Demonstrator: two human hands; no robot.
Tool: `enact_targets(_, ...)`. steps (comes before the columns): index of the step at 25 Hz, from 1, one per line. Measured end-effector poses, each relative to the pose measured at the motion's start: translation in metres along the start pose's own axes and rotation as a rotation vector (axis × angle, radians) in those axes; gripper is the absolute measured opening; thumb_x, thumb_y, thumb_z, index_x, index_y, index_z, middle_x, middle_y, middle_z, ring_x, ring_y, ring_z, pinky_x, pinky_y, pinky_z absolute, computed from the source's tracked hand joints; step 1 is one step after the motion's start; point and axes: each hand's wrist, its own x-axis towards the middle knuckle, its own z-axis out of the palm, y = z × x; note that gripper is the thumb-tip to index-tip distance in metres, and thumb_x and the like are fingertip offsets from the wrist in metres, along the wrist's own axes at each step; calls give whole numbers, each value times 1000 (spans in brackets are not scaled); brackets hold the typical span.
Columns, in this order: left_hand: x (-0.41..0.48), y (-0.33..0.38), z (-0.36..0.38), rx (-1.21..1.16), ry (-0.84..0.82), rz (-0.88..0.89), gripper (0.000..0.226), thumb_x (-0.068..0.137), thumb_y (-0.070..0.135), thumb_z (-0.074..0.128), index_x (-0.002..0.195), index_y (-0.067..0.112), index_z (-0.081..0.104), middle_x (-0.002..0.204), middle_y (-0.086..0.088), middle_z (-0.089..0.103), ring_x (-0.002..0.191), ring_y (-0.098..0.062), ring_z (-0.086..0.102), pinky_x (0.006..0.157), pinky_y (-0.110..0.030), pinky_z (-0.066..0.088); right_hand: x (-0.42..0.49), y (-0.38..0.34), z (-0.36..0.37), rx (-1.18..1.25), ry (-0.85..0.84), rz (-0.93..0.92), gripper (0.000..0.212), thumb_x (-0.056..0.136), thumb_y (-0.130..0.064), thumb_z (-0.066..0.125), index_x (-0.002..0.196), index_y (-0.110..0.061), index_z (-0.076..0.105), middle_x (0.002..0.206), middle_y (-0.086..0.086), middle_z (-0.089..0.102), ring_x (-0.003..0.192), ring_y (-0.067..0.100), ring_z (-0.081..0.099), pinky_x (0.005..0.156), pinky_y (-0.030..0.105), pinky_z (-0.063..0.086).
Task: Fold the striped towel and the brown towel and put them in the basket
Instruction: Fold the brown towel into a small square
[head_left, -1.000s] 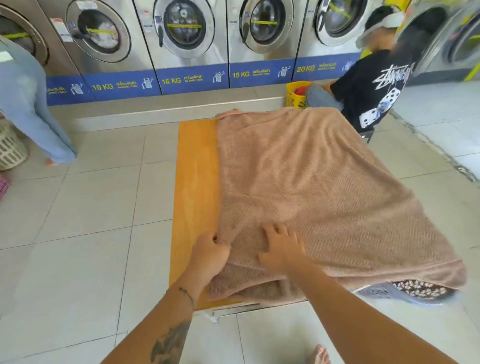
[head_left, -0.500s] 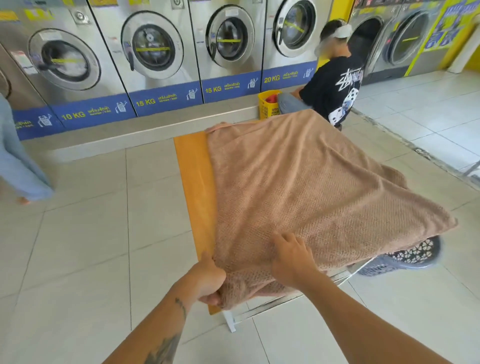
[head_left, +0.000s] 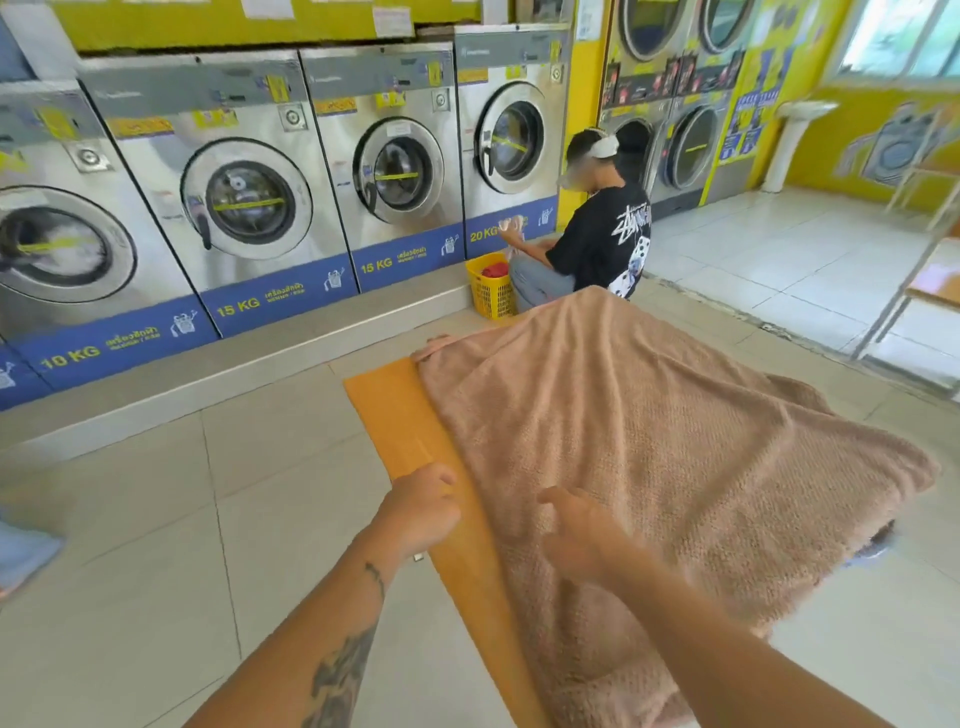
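Two hands: right hand (head_left: 582, 535) relaxed, uncurled, over the brown towel (head_left: 649, 441); left hand (head_left: 421, 506) curled at its left edge, grip unclear. Spreads across the desk (head_left: 395, 415), long axis straight ahead of both.

Both hands have come off the brown towel (head_left: 675, 441). The left hand (head_left: 421, 509) has let go of the near left corner it was gripping and is now loosely curled over the bare strip along the table's (head_left: 400, 415) left edge. The right hand (head_left: 582, 535) no longer presses flat; its fingers are relaxed just above the towel's left side.
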Motion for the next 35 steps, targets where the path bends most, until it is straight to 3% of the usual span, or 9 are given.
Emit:
enact_targets(2,34,-16,-35,17,-16,82,32,91,23,48,122,30,56,117,-1,60,92,-14,62,64,-24,46,32,-33,9,32,21,50,59,89,-13,46,146,-19,36,142,9,42,128,30,47,99,39,48)
enact_targets(8,117,-35,-119,68,-48,184,26,91,17,49,112,30,59,101,4,60,87,-15,64,74,-32,55,94,-108,25,85,68,154,63,90,-13,44,151,-17,28,152,10,35,138,31,36,108,39,36)
enact_targets(15,230,-23,-151,112,-51,228,28,91,16,48,109,31,62,110,2,61,85,-12,60,63,-28,49,184,-124,15,99,140,205,66,88,-15,47,151,-21,29,152,8,33,137,33,36,109,43,38)
enact_targets(18,280,-17,-151,120,-56,211,31,91,14,47,115,30,60,116,-1,58,89,-14,61,70,-30,53,236,-127,11,111,148,187,64,87,-13,47,149,-22,32,148,7,36,135,32,37,106,42,41)
enact_targets(21,321,-19,-148,166,-51,184,44,89,8,46,128,26,53,113,-2,58,98,-22,60,82,-39,55,274,-133,16,57,122,157,52,84,-14,49,135,-18,42,128,5,45,120,31,44,95,42,47)
enact_targets(25,373,-28,-138,212,-102,206,56,87,5,46,136,31,42,108,1,53,94,-24,59,80,-42,55,299,-131,27,-83,53,223,55,80,-17,54,133,-22,39,127,3,36,116,29,38,92,39,45)
enact_targets(29,417,-37,-125,324,-155,353,44,95,20,49,136,35,48,113,0,48,97,-22,57,86,-41,54,309,-133,30,-127,136,312,36,83,-13,52,118,-23,47,116,0,44,107,26,46,86,35,45)
enact_targets(32,432,-46,-128,458,-119,561,25,99,31,48,114,17,64,119,-1,49,107,-22,49,93,-40,48,312,-144,26,-10,229,449,12,82,-11,49,90,-21,50,94,-1,53,87,24,53,69,34,45)
enact_targets(35,432,-58,-153,491,-106,919,26,96,31,49,89,14,67,125,1,55,110,-21,47,92,-40,46,306,-156,19,204,270,571,16,80,-6,46,76,-21,46,80,-1,53,75,21,50,57,32,35)
